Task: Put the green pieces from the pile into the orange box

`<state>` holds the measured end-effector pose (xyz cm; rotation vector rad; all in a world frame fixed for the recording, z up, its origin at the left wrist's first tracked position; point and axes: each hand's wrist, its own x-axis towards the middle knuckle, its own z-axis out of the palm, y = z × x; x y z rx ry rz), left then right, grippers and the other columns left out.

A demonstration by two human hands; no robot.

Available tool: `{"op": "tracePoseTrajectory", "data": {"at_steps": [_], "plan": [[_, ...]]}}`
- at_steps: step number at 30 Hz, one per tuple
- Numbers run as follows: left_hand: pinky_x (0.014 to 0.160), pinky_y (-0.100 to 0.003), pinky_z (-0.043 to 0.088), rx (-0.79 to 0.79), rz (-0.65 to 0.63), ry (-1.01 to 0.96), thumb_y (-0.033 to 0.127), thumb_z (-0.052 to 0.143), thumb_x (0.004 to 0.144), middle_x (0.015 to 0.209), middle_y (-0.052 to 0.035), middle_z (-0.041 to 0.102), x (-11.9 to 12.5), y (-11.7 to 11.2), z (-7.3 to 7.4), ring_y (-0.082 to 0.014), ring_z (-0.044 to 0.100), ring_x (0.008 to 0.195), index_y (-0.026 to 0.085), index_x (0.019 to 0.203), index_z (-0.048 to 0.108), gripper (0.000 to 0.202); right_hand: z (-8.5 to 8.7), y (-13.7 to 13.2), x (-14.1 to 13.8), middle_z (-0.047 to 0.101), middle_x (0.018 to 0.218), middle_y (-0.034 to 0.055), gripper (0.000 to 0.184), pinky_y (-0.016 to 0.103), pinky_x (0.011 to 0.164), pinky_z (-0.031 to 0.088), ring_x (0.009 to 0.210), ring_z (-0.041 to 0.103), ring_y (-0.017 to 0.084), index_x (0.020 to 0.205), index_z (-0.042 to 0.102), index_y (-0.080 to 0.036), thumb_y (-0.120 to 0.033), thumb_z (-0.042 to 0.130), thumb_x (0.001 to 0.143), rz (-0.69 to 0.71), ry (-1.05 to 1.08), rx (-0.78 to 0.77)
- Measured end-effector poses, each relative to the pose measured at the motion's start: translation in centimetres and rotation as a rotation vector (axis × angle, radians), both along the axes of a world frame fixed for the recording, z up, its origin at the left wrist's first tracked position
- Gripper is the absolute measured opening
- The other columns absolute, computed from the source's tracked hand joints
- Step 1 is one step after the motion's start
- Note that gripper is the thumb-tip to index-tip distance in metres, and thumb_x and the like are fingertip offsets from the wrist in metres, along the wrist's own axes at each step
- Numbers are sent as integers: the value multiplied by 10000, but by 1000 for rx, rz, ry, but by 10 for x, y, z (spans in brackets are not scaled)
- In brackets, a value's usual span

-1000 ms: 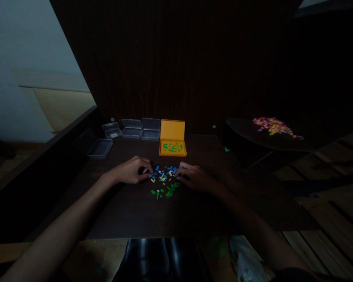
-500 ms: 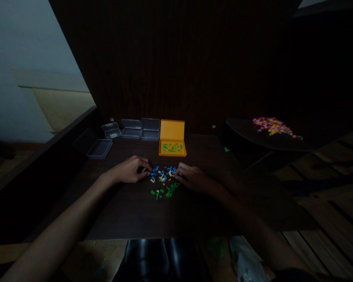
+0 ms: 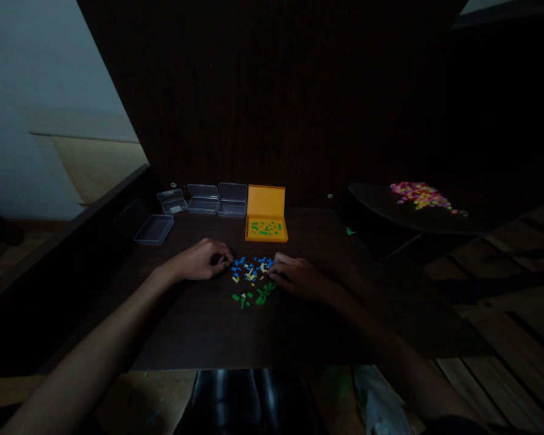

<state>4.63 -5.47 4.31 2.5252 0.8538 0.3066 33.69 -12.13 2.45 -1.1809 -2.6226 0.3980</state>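
Note:
A loose pile of small blue, white and yellow toy building bricks [image 3: 250, 273] lies on the dark table between my hands. Green bricks [image 3: 263, 294] are gathered on the near side of it. At the pile's left edge rests my left hand [image 3: 207, 260], its fingers curled and thumb near the fingertips; whatever they hold, if anything, is hidden. My right hand [image 3: 294, 276] reaches in from the right, fingers closed at the edge of the bricks, and I cannot make out a piece in them. Beyond the pile, an open yellow box [image 3: 266, 239] has green bricks spread in its base.
Several clear plastic cases stand open at the back left, among them a nearer case [image 3: 154, 230]. A heap of pink, yellow and purple pieces [image 3: 420, 195] sits on a dark curved shelf [image 3: 372, 208] at the right. A tall dark panel [image 3: 272, 96] rises behind the table.
My left hand has drawn very slightly up and away from the pile. My right fingers have shifted slightly at the pile's right edge. The bricks look the same.

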Motion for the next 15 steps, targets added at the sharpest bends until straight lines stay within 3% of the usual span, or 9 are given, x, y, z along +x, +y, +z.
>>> {"op": "tracePoseTrajectory", "data": {"at_steps": [5, 9, 15], "plan": [[671, -227, 450, 1, 15, -27, 267, 544, 893, 872, -48, 717, 3, -1, -1, -146, 632, 718, 160, 1044, 714, 251, 0, 1, 1, 574, 963, 37, 178, 260, 683, 380, 804, 574, 144, 1034, 645, -202, -283, 493, 990, -15, 2, 18], [758, -229, 468, 8, -33, -44, 249, 500, 923, 974, -69, 730, 5, -1, -3, -161, 668, 851, 159, 1016, 714, 250, 1, 0, 1, 572, 964, 35, 172, 261, 690, 381, 814, 575, 146, 1022, 651, -205, -278, 500, 985, -20, 2, 8], [637, -208, 433, 7, 6, -28, 232, 551, 877, 797, -34, 706, 3, 1, -7, -130, 621, 672, 158, 930, 714, 186, 1, 1, 2, 571, 957, 33, 162, 260, 683, 368, 810, 573, 144, 1010, 649, -202, -268, 504, 982, -17, 6, 15]]}}
